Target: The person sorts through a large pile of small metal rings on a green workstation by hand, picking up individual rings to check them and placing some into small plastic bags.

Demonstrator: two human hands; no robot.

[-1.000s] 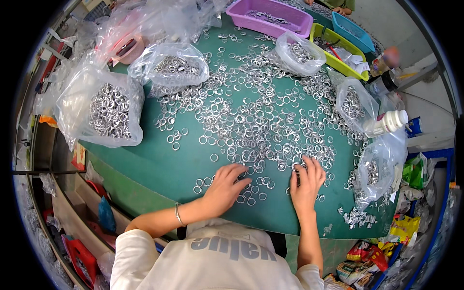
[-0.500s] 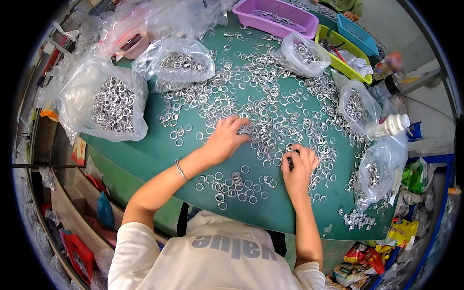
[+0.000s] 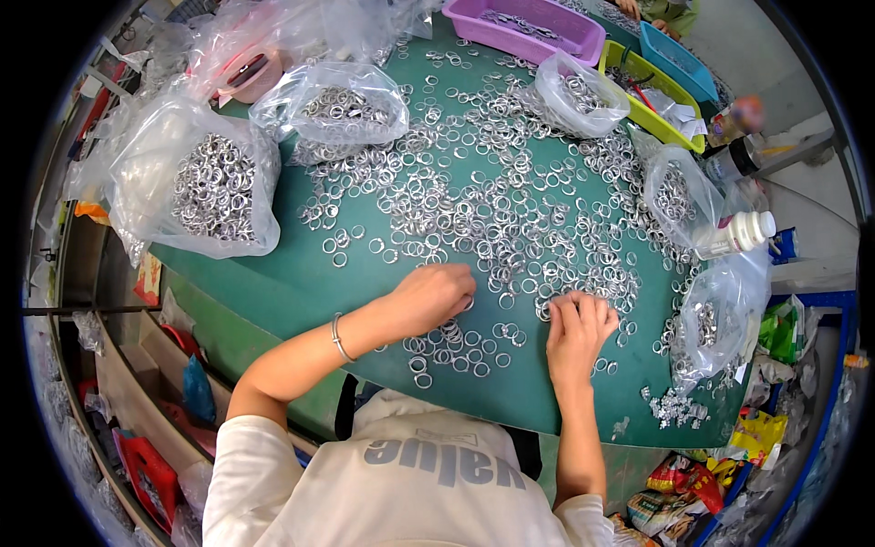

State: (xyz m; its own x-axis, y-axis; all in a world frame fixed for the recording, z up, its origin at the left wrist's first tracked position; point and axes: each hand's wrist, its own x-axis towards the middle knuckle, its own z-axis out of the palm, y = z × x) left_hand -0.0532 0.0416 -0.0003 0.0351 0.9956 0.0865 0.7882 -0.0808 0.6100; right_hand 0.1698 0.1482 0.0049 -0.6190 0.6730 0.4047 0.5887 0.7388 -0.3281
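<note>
Silver-coloured metal rings [image 3: 524, 196] lie spread in a large heap across the green table. Nearer to me is a smaller, separate group of rings [image 3: 478, 351]. My left hand [image 3: 433, 296] hovers at the far side of that small group, its fingers closed, with a ring showing at the fingertips. At the near edge of the large heap, my right hand [image 3: 581, 330] has its fingers bent down and drawn together among the rings. What it pinches, if anything, is hidden beneath the fingers.
Clear plastic bags of rings stand at left [image 3: 146, 169], at the back [image 3: 383, 118] and along the right [image 3: 720, 319]. Purple [image 3: 583, 46], yellow-green [image 3: 679, 132] and blue [image 3: 688, 68] baskets line the far right. A white bottle [image 3: 743, 232] lies near the right edge. Another person's hand [image 3: 663, 27] shows beyond.
My left hand has come back from the large heap toward the small group, its fingers closing. My right hand has shifted slightly right and nearer to me.
</note>
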